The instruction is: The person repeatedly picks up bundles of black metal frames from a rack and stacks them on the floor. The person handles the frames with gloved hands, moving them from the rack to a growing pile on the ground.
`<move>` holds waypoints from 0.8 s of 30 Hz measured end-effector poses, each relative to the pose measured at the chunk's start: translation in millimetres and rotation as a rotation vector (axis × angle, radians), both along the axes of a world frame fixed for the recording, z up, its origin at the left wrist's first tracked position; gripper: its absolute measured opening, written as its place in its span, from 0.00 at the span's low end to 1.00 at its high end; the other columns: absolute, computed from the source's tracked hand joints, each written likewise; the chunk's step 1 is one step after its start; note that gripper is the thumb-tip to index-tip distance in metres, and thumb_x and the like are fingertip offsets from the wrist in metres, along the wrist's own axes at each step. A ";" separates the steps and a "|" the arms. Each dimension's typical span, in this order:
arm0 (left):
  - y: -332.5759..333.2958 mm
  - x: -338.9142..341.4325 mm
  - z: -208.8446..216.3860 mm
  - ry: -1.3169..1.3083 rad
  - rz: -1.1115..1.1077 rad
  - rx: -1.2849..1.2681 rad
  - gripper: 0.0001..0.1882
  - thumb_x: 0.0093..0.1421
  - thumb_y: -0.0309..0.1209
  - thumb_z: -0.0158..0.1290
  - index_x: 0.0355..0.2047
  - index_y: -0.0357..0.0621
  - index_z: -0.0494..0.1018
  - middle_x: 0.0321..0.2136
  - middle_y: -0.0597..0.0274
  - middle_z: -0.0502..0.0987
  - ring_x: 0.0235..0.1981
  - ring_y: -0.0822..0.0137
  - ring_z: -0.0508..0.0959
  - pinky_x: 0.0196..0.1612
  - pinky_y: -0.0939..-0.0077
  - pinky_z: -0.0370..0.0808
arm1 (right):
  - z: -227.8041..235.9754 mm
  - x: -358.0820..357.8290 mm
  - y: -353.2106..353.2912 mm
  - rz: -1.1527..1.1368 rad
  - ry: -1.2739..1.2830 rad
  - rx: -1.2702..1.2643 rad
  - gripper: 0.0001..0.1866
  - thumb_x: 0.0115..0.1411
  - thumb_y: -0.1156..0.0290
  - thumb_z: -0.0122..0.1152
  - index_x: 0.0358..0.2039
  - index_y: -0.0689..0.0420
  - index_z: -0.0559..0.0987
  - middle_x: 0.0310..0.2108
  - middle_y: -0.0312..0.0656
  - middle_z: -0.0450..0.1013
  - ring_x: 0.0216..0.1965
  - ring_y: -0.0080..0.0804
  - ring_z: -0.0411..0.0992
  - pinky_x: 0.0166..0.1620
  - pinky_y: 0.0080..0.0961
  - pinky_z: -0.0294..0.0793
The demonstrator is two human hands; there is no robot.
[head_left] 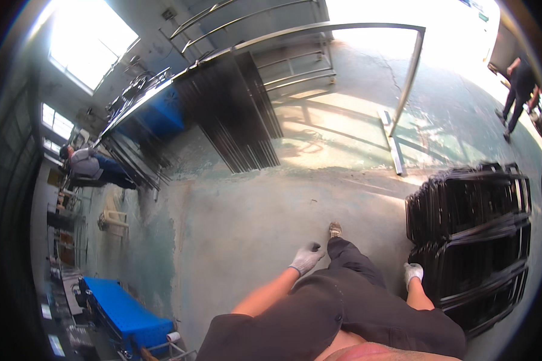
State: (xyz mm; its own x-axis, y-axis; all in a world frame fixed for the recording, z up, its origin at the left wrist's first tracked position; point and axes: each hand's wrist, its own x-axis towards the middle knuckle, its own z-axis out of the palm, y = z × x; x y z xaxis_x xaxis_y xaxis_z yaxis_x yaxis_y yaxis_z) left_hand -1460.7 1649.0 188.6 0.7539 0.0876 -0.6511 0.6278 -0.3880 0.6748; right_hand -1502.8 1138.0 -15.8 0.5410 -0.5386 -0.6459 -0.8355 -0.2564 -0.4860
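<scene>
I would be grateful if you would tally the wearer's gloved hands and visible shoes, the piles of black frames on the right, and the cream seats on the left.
Gloved hands: 2 (left hand, right hand)
Shoe: 1
Pile of black frames: 1
Cream seat: 1
Total: 5

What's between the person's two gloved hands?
In the head view, a leg in dark trousers, with some floor beside it, shows between the left hand and right hand.

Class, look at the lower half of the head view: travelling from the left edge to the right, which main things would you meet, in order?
Blue-topped table, left gloved hand, shoe, right gloved hand, stack of black frames.
</scene>
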 end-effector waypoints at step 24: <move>403.5 392.4 62.9 -0.447 0.493 -0.292 0.14 0.69 0.25 0.63 0.51 0.35 0.76 0.41 0.59 0.81 0.36 0.67 0.82 0.40 0.72 0.81 | 400.5 738.3 724.6 0.839 -0.695 0.249 0.47 0.50 0.48 0.85 0.66 0.60 0.80 0.61 0.57 0.81 0.64 0.53 0.79 0.68 0.41 0.77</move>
